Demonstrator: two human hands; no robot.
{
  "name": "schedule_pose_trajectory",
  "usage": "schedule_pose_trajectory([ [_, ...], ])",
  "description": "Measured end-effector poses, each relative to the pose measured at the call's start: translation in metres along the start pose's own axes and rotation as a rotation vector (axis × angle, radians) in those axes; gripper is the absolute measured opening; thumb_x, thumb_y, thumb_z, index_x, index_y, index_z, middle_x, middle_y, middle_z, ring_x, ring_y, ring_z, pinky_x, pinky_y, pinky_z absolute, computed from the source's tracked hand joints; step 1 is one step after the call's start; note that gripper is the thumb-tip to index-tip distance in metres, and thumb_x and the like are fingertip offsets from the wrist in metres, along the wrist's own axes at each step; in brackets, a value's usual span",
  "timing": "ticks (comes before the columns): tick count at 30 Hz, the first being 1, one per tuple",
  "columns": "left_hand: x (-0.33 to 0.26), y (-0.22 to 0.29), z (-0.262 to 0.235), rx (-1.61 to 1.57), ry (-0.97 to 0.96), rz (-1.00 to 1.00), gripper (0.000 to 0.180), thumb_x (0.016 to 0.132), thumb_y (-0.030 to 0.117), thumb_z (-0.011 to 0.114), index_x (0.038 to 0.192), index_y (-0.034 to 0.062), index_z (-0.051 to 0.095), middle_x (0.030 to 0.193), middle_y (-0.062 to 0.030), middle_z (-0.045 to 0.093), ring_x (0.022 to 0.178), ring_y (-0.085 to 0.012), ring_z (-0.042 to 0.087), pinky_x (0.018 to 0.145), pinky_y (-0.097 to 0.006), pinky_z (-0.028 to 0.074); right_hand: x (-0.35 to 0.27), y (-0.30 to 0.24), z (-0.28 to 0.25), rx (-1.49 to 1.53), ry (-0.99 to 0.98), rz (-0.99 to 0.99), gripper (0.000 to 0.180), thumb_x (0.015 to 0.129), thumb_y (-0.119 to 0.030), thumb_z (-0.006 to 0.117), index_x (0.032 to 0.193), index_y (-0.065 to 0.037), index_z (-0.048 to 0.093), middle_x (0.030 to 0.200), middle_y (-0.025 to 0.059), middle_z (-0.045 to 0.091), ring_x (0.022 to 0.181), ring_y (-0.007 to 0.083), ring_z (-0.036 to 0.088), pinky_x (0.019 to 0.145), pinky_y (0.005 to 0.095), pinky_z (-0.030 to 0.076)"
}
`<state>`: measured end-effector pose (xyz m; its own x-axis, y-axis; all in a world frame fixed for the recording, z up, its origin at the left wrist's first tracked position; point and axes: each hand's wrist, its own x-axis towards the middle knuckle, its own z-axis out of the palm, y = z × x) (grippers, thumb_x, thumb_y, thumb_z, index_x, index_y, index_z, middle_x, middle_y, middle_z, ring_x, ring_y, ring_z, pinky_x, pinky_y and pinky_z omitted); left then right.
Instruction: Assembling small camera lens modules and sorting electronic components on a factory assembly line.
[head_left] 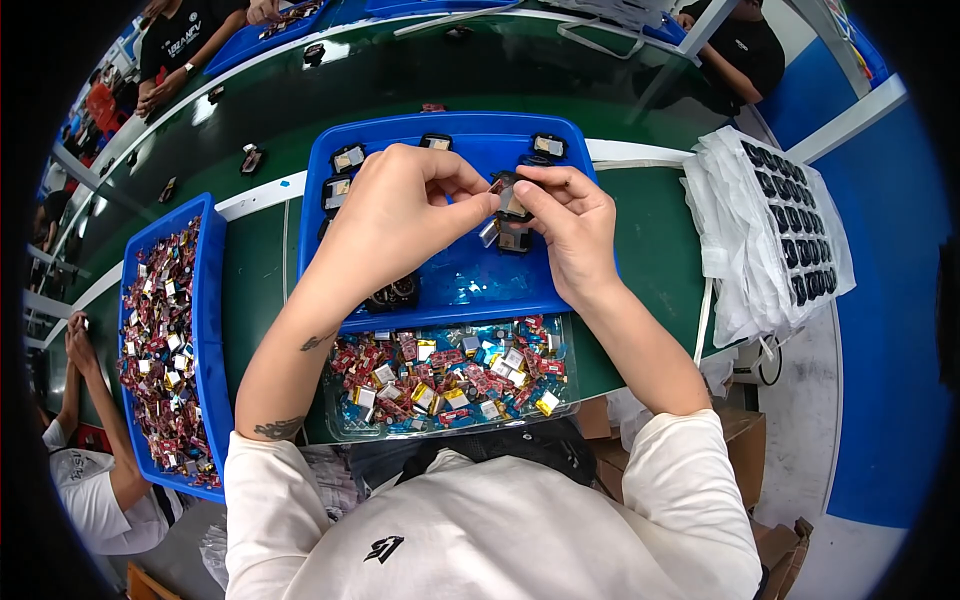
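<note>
Above the blue tray [455, 290], my left hand [400, 215] and right hand [565, 225] both pinch a small electronic part [508, 198] between their fingertips.

Green bench [660, 240] under blue trays [460, 285]

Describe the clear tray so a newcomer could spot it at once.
Start at the green table, then the blue tray under both hands. The clear tray sits just nearer the person, partly under the blue tray's near edge. It alone is see-through, filled with small red, gold and blue parts.
</note>
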<state>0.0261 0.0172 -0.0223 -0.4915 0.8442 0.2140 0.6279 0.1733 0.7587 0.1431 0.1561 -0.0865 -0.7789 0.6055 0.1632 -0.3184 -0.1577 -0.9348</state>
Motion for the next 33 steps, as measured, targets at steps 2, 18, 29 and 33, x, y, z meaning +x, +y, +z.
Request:
schedule_pose_trajectory([
  [2, 0.001, -0.001, 0.000, -0.152, -0.053, -0.045, 0.016, 0.080, 0.011, 0.071, 0.083, -0.0048, 0.069, 0.075, -0.0046, 0.068, 0.069, -0.0068, 0.060, 0.062, -0.021, 0.048, 0.000, 0.001, -0.001, 0.024, 0.020, -0.004, 0.015, 0.085, -0.004, 0.066, 0.100, 0.001, 0.064, 0.091, 0.0078, 0.067, 0.080, 0.0101, 0.064, 0.068, 0.0233, 0.054],
  [18, 0.002, -0.003, 0.008, -0.222, 0.047, -0.136, 0.022, 0.076, 0.013, 0.074, 0.090, -0.0030, 0.068, 0.067, -0.0082, 0.068, 0.062, -0.0083, 0.063, 0.058, -0.024, 0.048, -0.007, 0.001, 0.005, 0.010, -0.004, -0.223, 0.015, 0.083, 0.003, 0.065, 0.097, 0.004, 0.061, 0.093, 0.0089, 0.066, 0.081, 0.0105, 0.064, 0.072, 0.0223, 0.052],
  [29, 0.004, -0.007, 0.008, -0.159, -0.003, -0.056, 0.018, 0.081, 0.011, 0.072, 0.090, -0.0037, 0.068, 0.076, -0.0051, 0.067, 0.069, -0.0057, 0.061, 0.062, -0.019, 0.048, -0.007, -0.002, 0.006, -0.063, 0.017, -0.248, 0.015, 0.090, -0.008, 0.062, 0.098, 0.004, 0.061, 0.094, 0.0108, 0.067, 0.081, 0.0141, 0.065, 0.074, 0.0243, 0.052],
  [33, 0.004, -0.005, -0.006, -0.141, 0.048, -0.026, 0.015, 0.081, 0.011, 0.071, 0.086, -0.0033, 0.068, 0.076, -0.0054, 0.067, 0.069, -0.0074, 0.061, 0.064, -0.021, 0.049, -0.004, -0.006, -0.002, -0.115, -0.078, -0.275, 0.030, 0.097, -0.022, 0.050, 0.103, 0.004, 0.064, 0.113, 0.0134, 0.061, 0.101, 0.0189, 0.059, 0.087, 0.0298, 0.046],
])
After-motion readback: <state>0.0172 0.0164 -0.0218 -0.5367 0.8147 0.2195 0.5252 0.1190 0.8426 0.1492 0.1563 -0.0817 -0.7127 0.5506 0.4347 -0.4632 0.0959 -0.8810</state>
